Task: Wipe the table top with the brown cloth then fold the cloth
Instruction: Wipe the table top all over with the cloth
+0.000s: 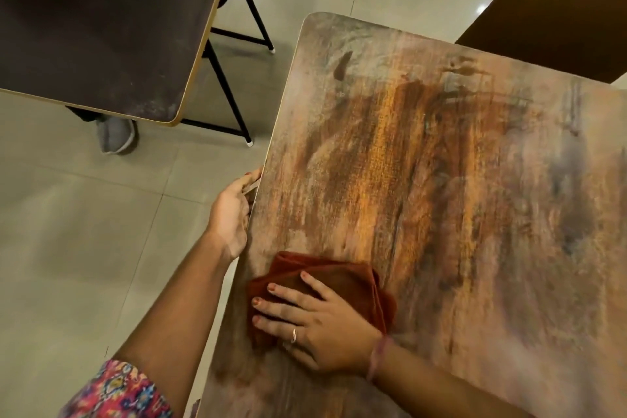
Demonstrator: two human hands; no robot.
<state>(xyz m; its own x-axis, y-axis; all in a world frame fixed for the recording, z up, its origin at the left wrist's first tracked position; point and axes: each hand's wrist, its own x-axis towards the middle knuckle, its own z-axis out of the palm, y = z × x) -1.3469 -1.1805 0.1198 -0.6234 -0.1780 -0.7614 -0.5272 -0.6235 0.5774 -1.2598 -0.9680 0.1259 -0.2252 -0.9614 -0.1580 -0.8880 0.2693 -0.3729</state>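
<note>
The brown cloth [346,282] lies bunched in loose folds on the wood-grain table top [458,180], near its left edge and close to me. My right hand [315,322] presses flat on the cloth with straight, spread fingers pointing left. My left hand [234,210] grips the table's left edge, thumb on top and fingers curled under the rim. Darker streaks run along the middle of the table top.
A second dark table [101,27] with black metal legs stands to the upper left. A person's grey shoe [115,136] shows beneath it on the tiled floor. A dark brown surface [559,3] sits at the upper right.
</note>
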